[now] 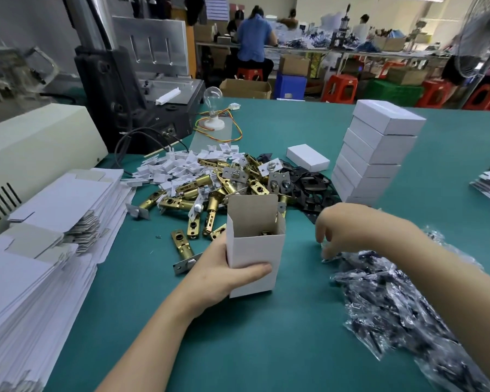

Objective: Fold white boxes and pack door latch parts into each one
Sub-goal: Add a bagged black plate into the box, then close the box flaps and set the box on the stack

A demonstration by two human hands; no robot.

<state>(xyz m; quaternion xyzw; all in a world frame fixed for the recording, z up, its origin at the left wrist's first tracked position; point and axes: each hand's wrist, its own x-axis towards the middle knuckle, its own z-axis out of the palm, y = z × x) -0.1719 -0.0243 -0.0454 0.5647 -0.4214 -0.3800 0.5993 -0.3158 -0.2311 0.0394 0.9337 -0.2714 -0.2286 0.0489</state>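
Observation:
My left hand (224, 271) grips an upright white box (255, 250), its top flap open, with a brass part showing inside. My right hand (348, 233) reaches down to the pile of small clear bags of dark screws (393, 304), its fingers curled on the edge of one bag. Behind the box lies a heap of brass door latches (210, 193), dark strike plates (311, 185) and small white folded inserts (181, 165).
Flat unfolded box blanks (48, 230) are stacked at the left. A tall stack of closed white boxes (376, 154) stands at the right, one closed box (307, 157) beside it. A machine (130, 89) and a light bulb (212, 108) stand behind. People work at far tables.

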